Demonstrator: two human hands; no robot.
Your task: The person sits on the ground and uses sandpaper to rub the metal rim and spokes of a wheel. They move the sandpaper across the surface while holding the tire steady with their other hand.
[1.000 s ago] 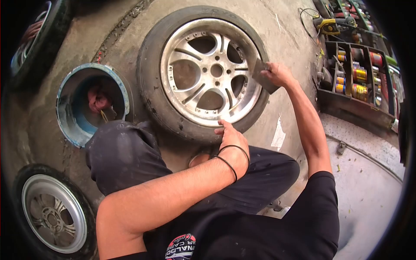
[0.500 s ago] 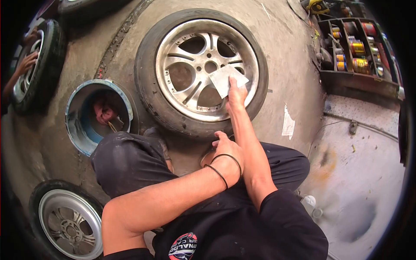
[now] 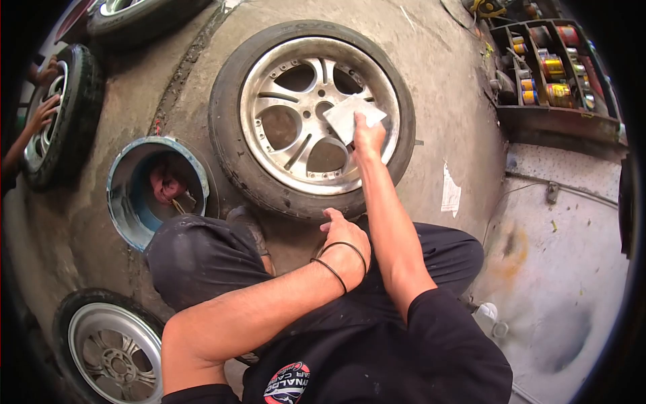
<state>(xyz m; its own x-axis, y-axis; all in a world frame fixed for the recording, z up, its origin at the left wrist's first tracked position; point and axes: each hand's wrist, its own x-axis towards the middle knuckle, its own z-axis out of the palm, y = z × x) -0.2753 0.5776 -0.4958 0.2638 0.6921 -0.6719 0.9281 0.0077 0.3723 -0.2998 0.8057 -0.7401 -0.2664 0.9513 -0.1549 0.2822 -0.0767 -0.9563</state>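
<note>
A five-spoke silver wheel rim [image 3: 272, 149] with a black tire [image 3: 232, 145] around it lies flat on the floor before my crossed legs. My right hand [image 3: 368, 138] grips a pale grey square sheet, seemingly sandpaper [image 3: 351, 116], with the thumb on top. The sheet lies over the rim's lower-right spokes and partly covers the hub hole. My left hand [image 3: 345, 246], with two dark bands at the wrist, rests beside my right forearm below the tire. Its index finger is stretched out, the others loosely bent, and nothing shows in it.
Left of the wheel stands a blue-rimmed bucket [image 3: 116, 209] with a reddish cloth [image 3: 165, 185] inside. Another wheel [image 3: 114, 350] lies lower left. At far left, another person's hands [image 3: 44, 113] touch an upright wheel [image 3: 84, 111]. A compartment box [image 3: 558, 116] of cans stands upper right.
The view has tilted slightly, so the floor objects sit a little lower. My left hand has shifted slightly left. The sheet stays over nearly the same part of the rim.
</note>
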